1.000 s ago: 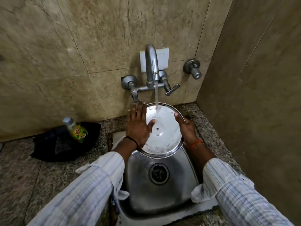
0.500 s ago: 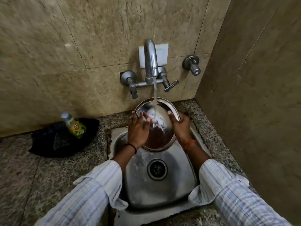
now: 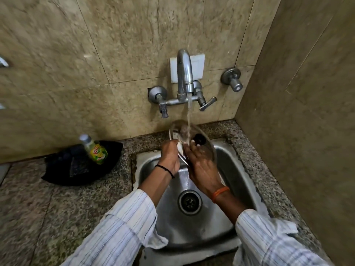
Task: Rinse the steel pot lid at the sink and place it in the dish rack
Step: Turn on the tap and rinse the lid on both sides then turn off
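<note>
The steel pot lid (image 3: 204,149) is held tilted over the back of the steel sink (image 3: 232,164), its black knob facing me. Water from the tap (image 3: 184,73) runs onto its upper part. My left hand (image 3: 170,157) grips the lid's left rim. My right hand (image 3: 202,167) lies across the lid's lower face, fingers spread on it. Motion blur softens the lid's edge. No dish rack is in view.
A black cloth (image 3: 80,164) with a small green-labelled bottle (image 3: 95,149) on it lies on the granite counter (image 3: 38,204) left of the sink. Tiled walls close in behind and on the right. A second valve (image 3: 232,78) sticks out right of the tap.
The lid has been turned over: earlier its shiny underside faced me, now the knob side does. My right hand has slid from the right rim onto the lid's face.
</note>
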